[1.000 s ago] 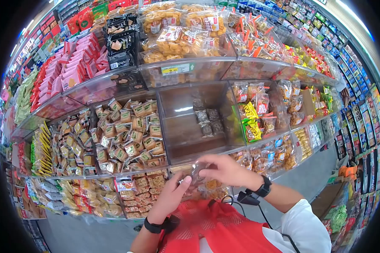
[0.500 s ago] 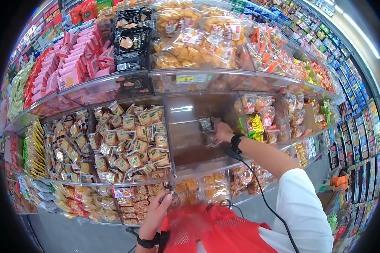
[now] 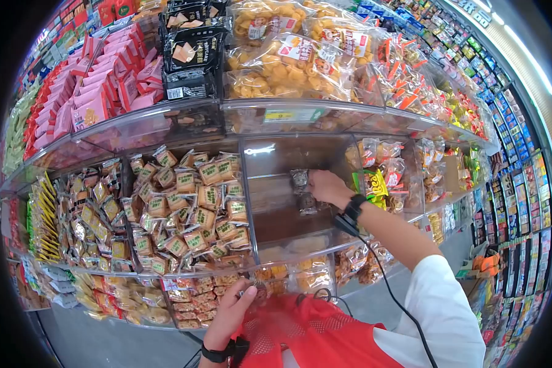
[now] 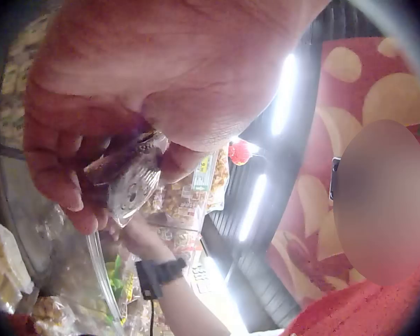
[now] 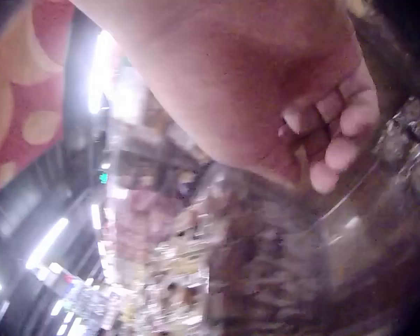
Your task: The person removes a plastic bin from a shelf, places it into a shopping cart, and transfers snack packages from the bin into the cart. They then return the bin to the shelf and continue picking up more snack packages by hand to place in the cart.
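My left hand (image 3: 230, 310) is low at the front of the shelf, in front of the red vest. Its thumb and fingers pinch a small dark snack packet (image 4: 134, 185) in shiny clear wrapping. My right hand (image 3: 330, 187) reaches into a brown-bottomed clear bin (image 3: 276, 224), beside a short row of similar dark packets (image 3: 299, 180). In the head view its fingertips overlap that row's right side. The right wrist view shows its fingers (image 5: 341, 150) loosely bent with nothing visible between them, and wrapped packets (image 5: 409, 143) just past them.
Left of the bin lie many wrapped square biscuits (image 3: 196, 208). To its right are yellow-green bags (image 3: 372, 183) and other snacks. A clear ledge with a price tag (image 3: 293, 115) crosses above, under large chip bags (image 3: 288, 55). A black cable (image 3: 389, 279) hangs from the right wrist.
A second ago both hands were together over the front edge at a packet. The right hand has since gone into the bin and shifted slightly there; the left has lowered, keeping its packet.
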A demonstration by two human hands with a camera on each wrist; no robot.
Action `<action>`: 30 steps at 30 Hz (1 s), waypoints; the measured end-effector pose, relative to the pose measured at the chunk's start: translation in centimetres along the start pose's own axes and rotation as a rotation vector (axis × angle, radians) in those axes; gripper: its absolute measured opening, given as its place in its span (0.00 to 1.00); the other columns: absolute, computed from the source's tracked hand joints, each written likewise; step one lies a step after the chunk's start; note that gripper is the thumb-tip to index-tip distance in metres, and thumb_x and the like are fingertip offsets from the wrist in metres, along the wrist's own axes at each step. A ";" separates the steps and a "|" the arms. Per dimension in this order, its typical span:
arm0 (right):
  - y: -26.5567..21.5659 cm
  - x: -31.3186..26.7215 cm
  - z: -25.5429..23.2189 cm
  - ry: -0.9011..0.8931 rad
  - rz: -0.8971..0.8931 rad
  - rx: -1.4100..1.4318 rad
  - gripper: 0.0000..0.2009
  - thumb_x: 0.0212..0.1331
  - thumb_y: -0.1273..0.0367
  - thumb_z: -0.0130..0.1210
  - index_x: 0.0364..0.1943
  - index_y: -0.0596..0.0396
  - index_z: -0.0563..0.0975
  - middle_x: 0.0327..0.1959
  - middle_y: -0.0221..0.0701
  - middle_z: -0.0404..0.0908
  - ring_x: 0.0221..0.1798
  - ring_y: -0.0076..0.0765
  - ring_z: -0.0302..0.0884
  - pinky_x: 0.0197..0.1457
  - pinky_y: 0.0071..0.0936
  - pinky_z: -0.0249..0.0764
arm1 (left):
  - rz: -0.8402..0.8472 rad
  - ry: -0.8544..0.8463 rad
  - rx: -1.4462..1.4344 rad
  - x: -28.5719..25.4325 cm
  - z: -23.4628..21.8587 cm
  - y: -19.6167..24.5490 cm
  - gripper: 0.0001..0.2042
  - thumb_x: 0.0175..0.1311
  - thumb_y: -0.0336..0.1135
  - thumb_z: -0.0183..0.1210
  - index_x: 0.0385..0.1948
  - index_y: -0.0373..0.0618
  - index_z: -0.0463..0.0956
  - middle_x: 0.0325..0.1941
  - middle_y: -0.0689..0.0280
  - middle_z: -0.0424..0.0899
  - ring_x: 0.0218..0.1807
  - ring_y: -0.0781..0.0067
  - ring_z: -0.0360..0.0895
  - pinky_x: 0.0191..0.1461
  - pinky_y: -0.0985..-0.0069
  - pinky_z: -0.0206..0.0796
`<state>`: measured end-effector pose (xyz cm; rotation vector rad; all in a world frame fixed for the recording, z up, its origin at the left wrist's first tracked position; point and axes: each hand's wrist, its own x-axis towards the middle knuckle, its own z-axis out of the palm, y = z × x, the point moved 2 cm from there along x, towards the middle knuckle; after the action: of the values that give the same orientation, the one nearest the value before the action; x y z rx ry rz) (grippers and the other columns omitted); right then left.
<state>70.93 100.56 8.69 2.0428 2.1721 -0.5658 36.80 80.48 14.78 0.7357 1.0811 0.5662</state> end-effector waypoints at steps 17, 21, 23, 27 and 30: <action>-3.1 -25.1 -2.8 0.386 -0.088 1.122 0.17 0.63 0.73 0.62 0.55 0.56 0.76 0.41 0.30 0.80 0.43 0.24 0.79 0.45 0.24 0.77 | 0.253 -0.409 0.380 9.3 10.0 6.5 0.18 0.71 0.32 0.61 0.58 0.36 0.71 0.47 0.61 0.83 0.45 0.73 0.83 0.44 0.75 0.78; 4.2 -30.0 -3.5 0.530 0.108 1.204 0.10 0.69 0.74 0.56 0.52 0.59 0.77 0.42 0.26 0.82 0.45 0.20 0.78 0.48 0.21 0.77 | 0.071 -0.349 0.516 16.0 12.1 8.7 0.17 0.65 0.29 0.65 0.54 0.36 0.75 0.40 0.66 0.85 0.38 0.77 0.82 0.40 0.77 0.76; 7.1 -32.6 -2.9 0.568 0.216 1.283 0.08 0.70 0.73 0.55 0.49 0.60 0.78 0.42 0.27 0.83 0.43 0.21 0.80 0.47 0.23 0.77 | -0.070 -0.262 0.554 19.4 13.7 8.3 0.16 0.64 0.28 0.66 0.52 0.35 0.77 0.39 0.66 0.85 0.35 0.78 0.81 0.38 0.78 0.76; 11.3 -37.2 0.4 0.641 0.414 1.387 0.07 0.71 0.72 0.54 0.47 0.61 0.78 0.38 0.29 0.84 0.40 0.24 0.81 0.45 0.25 0.79 | -0.031 -0.377 0.879 28.3 15.0 4.0 0.16 0.62 0.30 0.68 0.51 0.38 0.79 0.40 0.65 0.85 0.38 0.76 0.83 0.40 0.77 0.79; 12.9 -39.9 2.7 0.656 0.568 1.415 0.07 0.71 0.73 0.52 0.45 0.62 0.78 0.37 0.31 0.84 0.39 0.25 0.82 0.45 0.25 0.79 | -0.108 -0.390 0.876 32.5 17.0 0.8 0.16 0.60 0.29 0.69 0.50 0.37 0.80 0.39 0.63 0.86 0.36 0.74 0.84 0.40 0.77 0.80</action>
<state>86.77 62.45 16.75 3.7141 1.0849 -1.8815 64.65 100.32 1.48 1.4639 0.9697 -0.1861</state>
